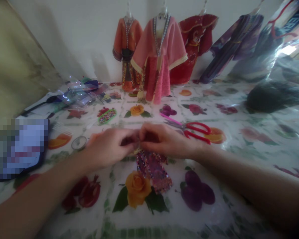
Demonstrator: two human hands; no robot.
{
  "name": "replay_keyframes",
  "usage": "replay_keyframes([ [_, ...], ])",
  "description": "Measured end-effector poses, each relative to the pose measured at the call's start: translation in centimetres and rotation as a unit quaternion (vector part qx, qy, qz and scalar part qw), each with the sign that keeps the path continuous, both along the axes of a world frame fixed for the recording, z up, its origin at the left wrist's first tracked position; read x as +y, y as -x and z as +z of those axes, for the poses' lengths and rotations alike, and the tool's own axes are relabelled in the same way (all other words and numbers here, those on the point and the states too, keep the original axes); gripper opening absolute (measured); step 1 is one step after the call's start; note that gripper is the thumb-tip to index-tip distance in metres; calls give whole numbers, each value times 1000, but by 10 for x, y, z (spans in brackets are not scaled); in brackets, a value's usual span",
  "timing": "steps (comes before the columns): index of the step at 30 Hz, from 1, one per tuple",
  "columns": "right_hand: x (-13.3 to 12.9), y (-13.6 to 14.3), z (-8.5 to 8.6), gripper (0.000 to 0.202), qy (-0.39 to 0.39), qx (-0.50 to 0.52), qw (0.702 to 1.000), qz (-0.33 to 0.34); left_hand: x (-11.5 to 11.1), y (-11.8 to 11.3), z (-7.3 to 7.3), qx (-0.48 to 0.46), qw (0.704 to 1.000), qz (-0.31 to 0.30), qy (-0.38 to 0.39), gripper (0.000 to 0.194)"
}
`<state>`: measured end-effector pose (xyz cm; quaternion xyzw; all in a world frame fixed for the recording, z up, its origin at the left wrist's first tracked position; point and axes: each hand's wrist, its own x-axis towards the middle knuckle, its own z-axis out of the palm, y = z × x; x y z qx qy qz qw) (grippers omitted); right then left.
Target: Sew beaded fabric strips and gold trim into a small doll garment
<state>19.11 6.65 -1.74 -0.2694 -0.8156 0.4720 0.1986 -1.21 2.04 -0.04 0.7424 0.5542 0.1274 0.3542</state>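
My left hand (109,146) and my right hand (166,141) meet fingertip to fingertip at the middle of the table, both closed in a pinch. Below them lies a small doll garment (157,171) covered in purple, pink and dark beads or sequins. Its upper end goes under my fingers, and the left ones appear to grip it. Whatever the right fingertips pinch is too small and blurred to make out. Red-handled scissors (196,128) lie just beyond my right wrist, beside a thin pink stick (169,118).
A green-edged dish of beads (107,116) and a small round clear lid or dish (79,142) lie left of centre. Plastic packets (82,91) and a pixelated phone-like device (25,149) are farther left. Doll robes (159,56) stand along the wall; a dark bundle (271,96) lies right.
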Motion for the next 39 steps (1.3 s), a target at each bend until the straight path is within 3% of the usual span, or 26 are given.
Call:
replay_keyframes([
  [15, 1, 0, -5, 7, -25, -11, 999, 21, 0, -3, 1, 16, 1000, 16, -9, 19],
  [26, 2, 0, -6, 8, -18, -9, 1000, 2, 3, 0, -1, 47, 998, 12, -43, 20],
  [39, 1, 0, -2, 11, -139, -85, 986, -40, 4, -1, -3, 82, 996, 23, -33, 20],
])
